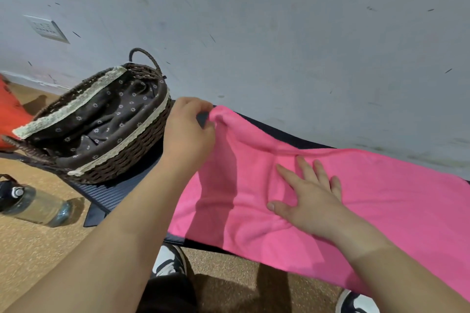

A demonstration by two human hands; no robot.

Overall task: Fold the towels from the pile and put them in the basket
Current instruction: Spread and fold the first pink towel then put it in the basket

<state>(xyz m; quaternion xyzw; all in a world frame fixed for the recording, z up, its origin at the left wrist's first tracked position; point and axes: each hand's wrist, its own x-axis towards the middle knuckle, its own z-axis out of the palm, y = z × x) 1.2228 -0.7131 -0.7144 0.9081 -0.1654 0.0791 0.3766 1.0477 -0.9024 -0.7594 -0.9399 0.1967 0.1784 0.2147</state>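
A bright pink towel [381,193] lies spread across a low dark surface [117,193] against the wall. My left hand [188,132] pinches the towel's far left corner and lifts it slightly off the surface. My right hand [307,198] lies flat on the towel's middle with fingers spread. A dark wicker basket [122,160] with a flowered brown lining and lace trim stands to the left of the towel, right beside my left hand. Nothing but its lining shows inside it.
A grey wall [279,33] runs close behind the surface. On the cork floor at the left lies a clear water bottle [35,207]. An orange-red thing [10,114] sits at the far left edge. My shoes [167,262] show below the surface's front edge.
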